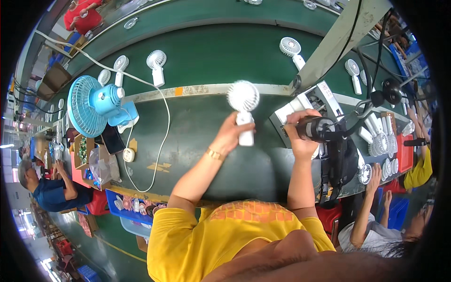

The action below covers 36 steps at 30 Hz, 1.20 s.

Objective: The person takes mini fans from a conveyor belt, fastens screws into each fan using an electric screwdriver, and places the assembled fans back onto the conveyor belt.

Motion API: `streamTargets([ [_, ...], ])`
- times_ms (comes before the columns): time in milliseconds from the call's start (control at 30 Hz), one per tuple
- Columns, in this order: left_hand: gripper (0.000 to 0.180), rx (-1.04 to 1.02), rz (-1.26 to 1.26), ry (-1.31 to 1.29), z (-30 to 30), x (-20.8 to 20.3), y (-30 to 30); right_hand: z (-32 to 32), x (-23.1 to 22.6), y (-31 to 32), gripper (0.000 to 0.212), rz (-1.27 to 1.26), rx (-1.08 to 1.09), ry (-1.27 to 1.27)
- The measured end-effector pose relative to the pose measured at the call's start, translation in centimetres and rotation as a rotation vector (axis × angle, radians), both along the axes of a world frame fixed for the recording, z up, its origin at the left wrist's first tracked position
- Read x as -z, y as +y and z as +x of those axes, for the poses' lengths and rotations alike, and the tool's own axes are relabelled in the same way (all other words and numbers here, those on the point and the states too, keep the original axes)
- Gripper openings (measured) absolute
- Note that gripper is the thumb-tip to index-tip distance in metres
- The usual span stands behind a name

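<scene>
My left hand (231, 133) is closed around the handle of a white handheld fan (243, 97), held upright above the green bench. The fan's blades look blurred, as if spinning. At a grey metal box (324, 101) on the bench, my right hand (303, 134) curls about a black cylindrical object (317, 128); its exact kind is not clear. That object hides part of the fingers, and dark cables run from its right side. Beside it lies a black bag-like item (342, 162).
A blue desk fan (89, 105) with a white cord (165, 141) stands at the left. White handheld fans (156, 61) lie on the green belt beyond. A metal post (338, 44) slants over the right side. Co-workers sit left and right, near stacked fans (379, 141).
</scene>
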<state>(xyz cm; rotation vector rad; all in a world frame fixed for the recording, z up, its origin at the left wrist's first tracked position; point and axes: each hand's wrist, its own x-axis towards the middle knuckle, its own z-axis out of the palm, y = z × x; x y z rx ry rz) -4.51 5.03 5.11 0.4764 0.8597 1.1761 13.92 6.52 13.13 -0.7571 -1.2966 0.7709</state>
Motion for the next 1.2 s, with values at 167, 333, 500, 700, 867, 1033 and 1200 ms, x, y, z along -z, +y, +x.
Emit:
streamTargets([
  [167,0.026,0.023,-0.092,-0.118,3.7,1.1,-4.1,0.9,0.6,0.7,0.048,-0.001,-0.077,0.016],
  [333,0.022,0.035,-0.096,-0.102,5.2,1.9,-5.2,-0.2,-0.1,0.1,0.041,-0.069,0.010,0.133],
  [500,0.023,0.019,-0.087,-0.074,5.5,2.2,-5.4,0.1,0.1,-0.3,0.041,-0.166,-0.076,0.243],
  [700,0.023,0.016,-0.094,-0.062,5.6,1.9,-5.4,0.4,-0.6,0.3,0.030,0.001,0.211,0.102],
  [867,0.023,0.010,-0.093,-0.050,5.6,2.3,-5.3,-0.6,-0.1,0.6,0.032,-0.164,0.075,0.184],
  [1033,0.023,0.000,-0.094,-0.063,5.7,2.1,-5.6,-1.2,1.8,-0.5,0.039,-0.191,-0.136,0.364],
  [1200,0.023,0.007,-0.093,-0.042,5.7,2.4,-5.3,-1.7,2.2,-0.7,0.039,-0.201,-0.208,0.433],
])
